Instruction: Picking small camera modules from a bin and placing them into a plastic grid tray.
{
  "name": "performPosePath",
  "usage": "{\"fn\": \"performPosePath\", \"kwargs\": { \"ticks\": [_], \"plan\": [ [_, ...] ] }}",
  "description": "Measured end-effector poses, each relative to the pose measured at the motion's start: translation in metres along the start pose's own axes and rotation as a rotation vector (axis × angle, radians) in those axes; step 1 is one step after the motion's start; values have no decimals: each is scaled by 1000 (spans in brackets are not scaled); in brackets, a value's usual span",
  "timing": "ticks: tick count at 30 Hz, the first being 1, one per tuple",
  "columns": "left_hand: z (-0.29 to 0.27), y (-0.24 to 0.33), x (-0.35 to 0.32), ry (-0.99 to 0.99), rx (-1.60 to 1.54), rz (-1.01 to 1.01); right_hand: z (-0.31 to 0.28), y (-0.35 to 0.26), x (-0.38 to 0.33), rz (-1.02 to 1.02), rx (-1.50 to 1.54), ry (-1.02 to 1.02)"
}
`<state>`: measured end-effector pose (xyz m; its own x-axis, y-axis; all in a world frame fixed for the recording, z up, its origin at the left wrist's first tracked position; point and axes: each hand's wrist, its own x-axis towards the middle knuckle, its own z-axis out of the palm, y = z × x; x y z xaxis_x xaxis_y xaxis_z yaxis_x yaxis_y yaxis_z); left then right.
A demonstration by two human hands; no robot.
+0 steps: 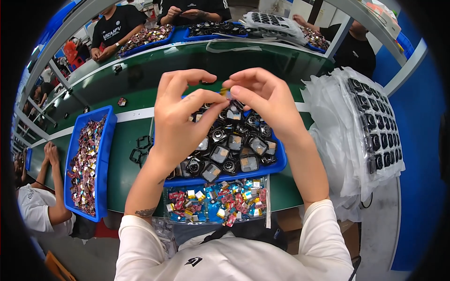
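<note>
Both my hands meet above a blue bin (284,161) heaped with black watch cases, several with clear square windows. Between my fingertips is a small part with yellow tape (224,92), mostly covered by the fingers. My left hand (177,105) pinches at its lower side with thumb and a finger, the index finger arched above. On the other side, the thumb and fingers of my right hand (265,96) close on the same part. Just in front of the bin, clear bags (206,211) hold small silver, yellow-taped pieces and red circuit boards.
To the left stands a long blue bin (107,159) full of small red and silver parts. Black frames (137,155) lie beside the middle bin. Stacked clear trays of black cases (375,124) rise on the right. Across the green conveyor (154,61), co-workers sit behind more bins.
</note>
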<state>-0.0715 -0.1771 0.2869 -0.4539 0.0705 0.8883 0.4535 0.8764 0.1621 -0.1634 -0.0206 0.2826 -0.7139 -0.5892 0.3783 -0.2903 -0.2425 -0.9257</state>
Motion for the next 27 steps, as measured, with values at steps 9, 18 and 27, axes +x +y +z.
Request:
{"fn": "performPosePath", "kwargs": {
  "ticks": [9,18,27],
  "plan": [
    [2,-3,-7,-25,-121,-138,-4,-13,-7,-12,-294,-39],
    [-3,2,-7,-331,-614,-598,-7,-6,-5,-168,-387,-40],
    [-8,0,-4,-339,-939,-799,-9,-6,-7,44,128,-218]
  ]
}}
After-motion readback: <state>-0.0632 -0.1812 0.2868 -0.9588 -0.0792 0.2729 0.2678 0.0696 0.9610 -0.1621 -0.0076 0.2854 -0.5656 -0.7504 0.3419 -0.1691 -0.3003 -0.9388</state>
